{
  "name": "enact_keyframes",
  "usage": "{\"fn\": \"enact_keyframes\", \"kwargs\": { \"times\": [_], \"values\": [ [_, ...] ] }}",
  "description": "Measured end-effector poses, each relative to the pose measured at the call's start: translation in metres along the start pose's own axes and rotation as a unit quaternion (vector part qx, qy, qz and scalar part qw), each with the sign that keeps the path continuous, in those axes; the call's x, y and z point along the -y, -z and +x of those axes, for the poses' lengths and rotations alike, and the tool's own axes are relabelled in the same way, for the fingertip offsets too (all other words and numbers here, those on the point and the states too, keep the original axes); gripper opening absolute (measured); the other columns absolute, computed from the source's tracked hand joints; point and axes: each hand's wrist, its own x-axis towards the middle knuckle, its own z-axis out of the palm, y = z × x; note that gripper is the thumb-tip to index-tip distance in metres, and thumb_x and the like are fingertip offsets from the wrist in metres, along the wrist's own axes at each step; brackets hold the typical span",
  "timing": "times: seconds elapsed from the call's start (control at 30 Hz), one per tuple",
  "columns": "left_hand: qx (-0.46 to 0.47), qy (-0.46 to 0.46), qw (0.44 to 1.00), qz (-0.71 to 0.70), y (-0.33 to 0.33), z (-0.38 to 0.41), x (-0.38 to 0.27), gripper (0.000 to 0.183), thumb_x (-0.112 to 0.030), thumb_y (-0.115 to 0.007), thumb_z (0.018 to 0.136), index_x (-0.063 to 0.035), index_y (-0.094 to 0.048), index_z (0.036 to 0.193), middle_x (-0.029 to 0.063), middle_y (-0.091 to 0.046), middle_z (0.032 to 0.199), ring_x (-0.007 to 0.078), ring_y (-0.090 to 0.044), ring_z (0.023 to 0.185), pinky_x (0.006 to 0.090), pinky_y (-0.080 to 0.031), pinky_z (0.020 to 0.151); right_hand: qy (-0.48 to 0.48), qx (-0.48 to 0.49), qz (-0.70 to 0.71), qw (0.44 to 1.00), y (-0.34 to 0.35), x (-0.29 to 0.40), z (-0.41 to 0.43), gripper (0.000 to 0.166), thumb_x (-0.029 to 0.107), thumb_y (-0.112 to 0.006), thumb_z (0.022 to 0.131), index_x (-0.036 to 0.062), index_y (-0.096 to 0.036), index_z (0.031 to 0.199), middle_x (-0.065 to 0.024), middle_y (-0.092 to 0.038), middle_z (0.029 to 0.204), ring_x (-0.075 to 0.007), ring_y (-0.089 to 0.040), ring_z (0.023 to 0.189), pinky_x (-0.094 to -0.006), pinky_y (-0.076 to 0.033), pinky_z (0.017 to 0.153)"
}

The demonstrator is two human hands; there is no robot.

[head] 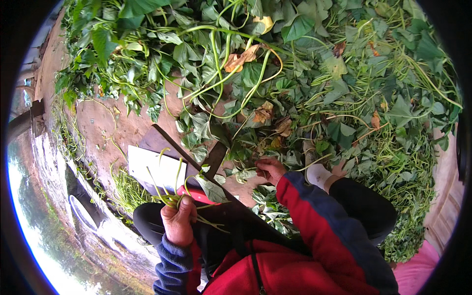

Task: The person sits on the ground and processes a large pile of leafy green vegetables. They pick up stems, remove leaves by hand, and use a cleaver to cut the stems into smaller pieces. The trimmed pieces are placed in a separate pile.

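My left hand (pixel 178 219) is closed around a small bunch of green leaf stems (pixel 169 199). Their ends stick up past the thumb, and a few hang out to the right. Just beyond that hand lies a wide-bladed cleaver, its bright blade (pixel 155 167) on a dark wooden board (pixel 147 142) and its red handle (pixel 197 194) beside the stems. My right hand (pixel 271 170) reaches into sweet potato vines (pixel 236 147), fingers curled on a thin green stem. Part of that stem is hidden by the fingers and sleeve.
Heaped leafy vines (pixel 361 84) cover the ground ahead and to the right, with some brown, withered leaves (pixel 243 59). Bare stems (pixel 127 188) lie piled left of the board. A basin rim (pixel 82 214) shows further left. Pink cloth (pixel 416 263) appears at lower right.
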Motion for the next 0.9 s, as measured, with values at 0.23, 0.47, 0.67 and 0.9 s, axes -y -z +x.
{"fn": "enact_keyframes", "kwargs": {
  "times": [0.23, 0.47, 0.67, 0.9],
  "values": [
    [-0.007, -0.100, 0.994, 0.050, 0.002, -0.009, 0.005, 0.018, -0.018, -0.053, 0.082, -0.0060, -0.051, 0.069, -0.0031, -0.045, 0.052, 0.0044, -0.038, 0.044, 0.0185, -0.027, 0.040, 0.110, 0.108, -0.015, 0.988, -0.017, 0.036, -0.047, 0.013, 0.001, -0.054, 0.077, -0.0017, -0.057, 0.088, -0.0089, -0.059, 0.074, -0.0176, -0.059, 0.062, -0.0253, -0.049, 0.054],
    [0.023, -0.159, 0.986, 0.033, -0.010, -0.007, 0.025, 0.007, -0.008, -0.054, 0.081, -0.0026, -0.054, 0.076, -0.0063, -0.044, 0.061, 0.0039, -0.038, 0.054, 0.0193, -0.031, 0.049, 0.170, 0.145, -0.062, 0.973, -0.022, 0.060, -0.107, 0.013, 0.001, -0.054, 0.077, -0.0013, -0.057, 0.089, -0.0070, -0.058, 0.072, -0.0157, -0.057, 0.058, -0.0254, -0.047, 0.051],
    [0.001, -0.255, 0.914, 0.316, -0.054, 0.002, 0.044, 0.025, -0.026, -0.060, 0.073, -0.0018, -0.055, 0.070, 0.0154, -0.052, 0.054, 0.0292, -0.053, 0.050, 0.0373, -0.040, 0.047, 0.166, 0.188, -0.143, 0.957, -0.043, 0.066, -0.155, 0.014, 0.004, -0.057, 0.076, -0.0013, -0.057, 0.089, -0.0057, -0.057, 0.074, -0.0138, -0.057, 0.058, -0.0247, -0.048, 0.050],
    [0.248, -0.236, 0.908, 0.243, -0.075, -0.021, 0.050, 0.022, -0.019, -0.063, 0.071, -0.0007, -0.055, 0.081, 0.0100, -0.054, 0.065, 0.0197, -0.052, 0.060, 0.0316, -0.041, 0.057, 0.157, 0.236, -0.124, 0.951, -0.076, 0.069, -0.182, 0.013, 0.005, -0.056, 0.077, -0.0009, -0.057, 0.089, -0.0060, -0.057, 0.072, -0.0138, -0.057, 0.059, -0.0242, -0.049, 0.051]
  ]
}}
